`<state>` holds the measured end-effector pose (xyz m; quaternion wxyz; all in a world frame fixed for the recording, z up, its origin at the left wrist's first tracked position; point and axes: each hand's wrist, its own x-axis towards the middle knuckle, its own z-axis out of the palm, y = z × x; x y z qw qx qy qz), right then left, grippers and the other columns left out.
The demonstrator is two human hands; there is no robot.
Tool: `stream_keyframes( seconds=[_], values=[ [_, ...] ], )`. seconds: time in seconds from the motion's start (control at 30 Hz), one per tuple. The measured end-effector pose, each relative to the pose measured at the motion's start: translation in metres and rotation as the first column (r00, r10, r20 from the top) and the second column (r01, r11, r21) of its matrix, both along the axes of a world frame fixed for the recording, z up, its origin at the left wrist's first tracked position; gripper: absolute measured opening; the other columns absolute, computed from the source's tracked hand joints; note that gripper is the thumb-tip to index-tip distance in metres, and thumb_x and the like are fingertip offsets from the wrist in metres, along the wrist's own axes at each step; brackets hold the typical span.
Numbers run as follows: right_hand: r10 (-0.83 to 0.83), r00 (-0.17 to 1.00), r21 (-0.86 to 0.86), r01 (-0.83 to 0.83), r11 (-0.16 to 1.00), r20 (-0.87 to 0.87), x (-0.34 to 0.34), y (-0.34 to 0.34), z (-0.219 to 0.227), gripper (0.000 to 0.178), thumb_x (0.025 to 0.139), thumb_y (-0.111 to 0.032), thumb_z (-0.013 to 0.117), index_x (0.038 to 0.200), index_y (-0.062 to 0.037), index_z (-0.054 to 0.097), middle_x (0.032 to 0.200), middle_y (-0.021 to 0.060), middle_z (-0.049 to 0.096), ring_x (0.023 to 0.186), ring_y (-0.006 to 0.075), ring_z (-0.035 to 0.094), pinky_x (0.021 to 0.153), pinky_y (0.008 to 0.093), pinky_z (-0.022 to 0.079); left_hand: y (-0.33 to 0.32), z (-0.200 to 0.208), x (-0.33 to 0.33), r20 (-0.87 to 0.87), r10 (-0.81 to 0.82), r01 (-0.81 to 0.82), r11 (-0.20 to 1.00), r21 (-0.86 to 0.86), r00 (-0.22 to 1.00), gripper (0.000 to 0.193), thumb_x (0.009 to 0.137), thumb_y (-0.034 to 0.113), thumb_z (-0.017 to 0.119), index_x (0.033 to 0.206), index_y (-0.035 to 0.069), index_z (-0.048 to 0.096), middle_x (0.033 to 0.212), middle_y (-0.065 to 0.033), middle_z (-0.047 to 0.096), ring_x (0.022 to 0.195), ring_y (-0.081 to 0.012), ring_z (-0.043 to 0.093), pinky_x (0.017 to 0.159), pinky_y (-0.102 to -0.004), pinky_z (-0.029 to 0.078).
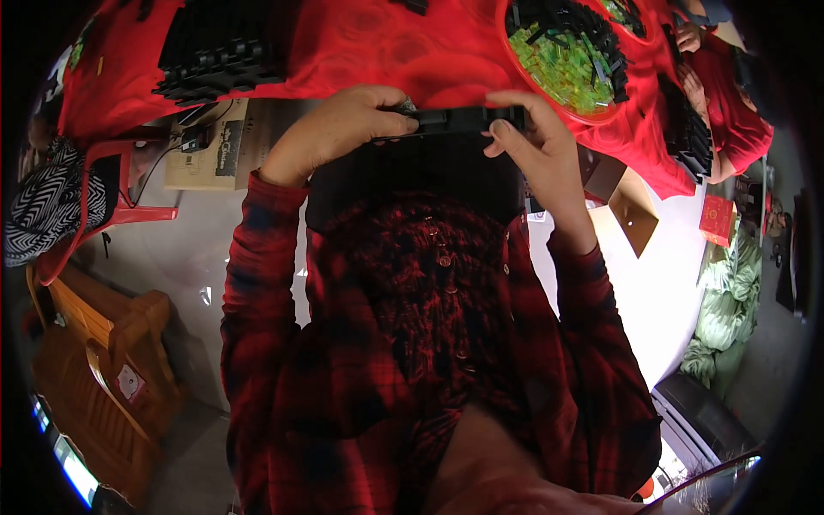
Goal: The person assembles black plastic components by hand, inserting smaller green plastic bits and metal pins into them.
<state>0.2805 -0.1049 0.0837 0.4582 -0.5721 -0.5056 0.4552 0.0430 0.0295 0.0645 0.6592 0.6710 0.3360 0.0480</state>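
Observation:
A long black plastic strip (459, 119) spans the gap between my two hands at the near edge of a red-covered table. My left hand (339, 129) pinches its left end between thumb and fingers. The right end sits in my right hand (541, 142), with thumb and forefinger closed on it. A small pale bit shows by my left fingertips, too small to name. Beyond my left hand, stacked black plastic pieces (225, 47) rest on the table. Past my right hand stands a red basin (598, 118) of small yellow-green pieces (562, 69) and black parts.
A red patterned cloth covers the table (378, 51). At the right, a person in red (738, 103) works beside more black pieces (687, 129). Below are cardboard boxes (206, 159), a red plastic chair (86, 206), a wooden chair (103, 369) and green sacks (725, 300).

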Motion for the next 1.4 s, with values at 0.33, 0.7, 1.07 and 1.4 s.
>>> stream_keyframes(
  seconds=[0.33,0.7,1.07,1.4],
  values=[
    [-0.304,0.945,0.102,0.316,0.943,-0.119,-0.014,-0.006,-0.013,0.025,0.096,-0.005,0.064,0.118,0.0023,0.057,0.095,0.0074,0.066,0.081,0.0131,0.070,0.078,0.0229,0.051,-0.040,-0.001,0.000,0.707,0.580,-0.912,0.315,0.263,0.405,0.037,0.092,0.015,0.071,0.121,-0.003,0.056,0.115,-0.0110,0.059,0.103,-0.0192,0.057,0.093,-0.0306,0.045],
    [-0.359,0.880,0.568,0.131,0.812,0.310,-0.037,-0.023,-0.052,0.046,0.077,-0.001,0.081,0.116,0.0009,0.058,0.111,0.0209,0.062,0.096,0.0289,0.068,0.078,0.0343,0.056,-0.095,0.000,0.039,0.451,0.765,-0.368,0.627,-0.687,0.460,0.037,0.105,0.033,0.047,0.118,-0.001,0.053,0.118,-0.0188,0.065,0.110,-0.0293,0.064,0.098,-0.0396,0.048],
    [0.028,0.762,0.390,-0.362,0.846,0.647,-0.036,-0.021,-0.034,0.047,0.077,-0.007,0.077,0.120,-0.0009,0.057,0.104,0.0117,0.069,0.097,0.0306,0.066,0.101,0.0475,0.041,-0.089,-0.003,0.040,0.483,0.800,-0.550,0.597,-0.584,0.356,0.024,0.106,0.024,0.044,0.117,0.002,0.050,0.101,-0.0108,0.064,0.087,-0.0182,0.066,0.078,-0.0315,0.056],
    [-0.116,0.979,0.334,0.054,0.941,0.168,-0.038,-0.004,-0.025,0.023,0.098,0.002,0.052,0.121,0.0024,0.055,0.105,0.0111,0.064,0.093,0.0181,0.064,0.078,0.0300,0.052,-0.102,-0.017,0.043,0.437,0.690,-0.704,0.691,-0.162,0.577,0.015,0.104,0.013,0.050,0.107,0.000,0.054,0.091,-0.0049,0.064,0.076,-0.0097,0.060,0.069,-0.0240,0.050]
  ],
)
